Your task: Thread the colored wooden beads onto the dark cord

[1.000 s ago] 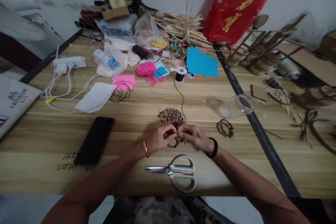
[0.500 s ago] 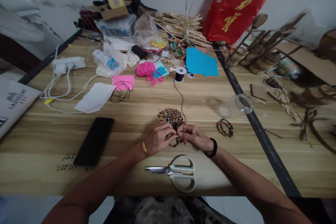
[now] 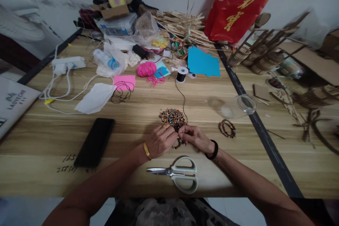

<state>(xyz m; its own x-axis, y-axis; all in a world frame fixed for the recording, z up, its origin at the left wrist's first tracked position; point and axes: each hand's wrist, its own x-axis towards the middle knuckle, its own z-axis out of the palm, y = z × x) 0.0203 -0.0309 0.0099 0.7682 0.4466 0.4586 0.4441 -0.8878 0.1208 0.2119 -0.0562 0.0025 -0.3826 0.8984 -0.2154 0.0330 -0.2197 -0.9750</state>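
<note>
My left hand (image 3: 163, 139) and my right hand (image 3: 195, 138) meet with fingertips pinched together over a strand of coloured beads (image 3: 177, 144), which hangs in a loop below them. Both hands are closed on the strand; the exact grip is hidden by the fingers. Just beyond them lies a pile of small multicoloured beads (image 3: 172, 117). A black cord (image 3: 184, 100) runs from a white-ended spool (image 3: 181, 74) down to my fingers. Scissors with pale handles (image 3: 172, 172) lie slightly open in front of my hands. To the right rests a finished-looking beaded bracelet (image 3: 227, 128).
A black phone (image 3: 95, 142) lies to the left, with white paper (image 3: 95, 98) and a power strip (image 3: 69, 63) behind it. A clear glass jar (image 3: 239, 107) lies on its side at right. Pink yarn (image 3: 146, 69), blue paper (image 3: 203, 61) and wooden strips (image 3: 182, 26) crowd the back.
My left hand has rolled over a little, its fingers now folded lower and covering more of the bead loop. My right hand stays nearly in place.
</note>
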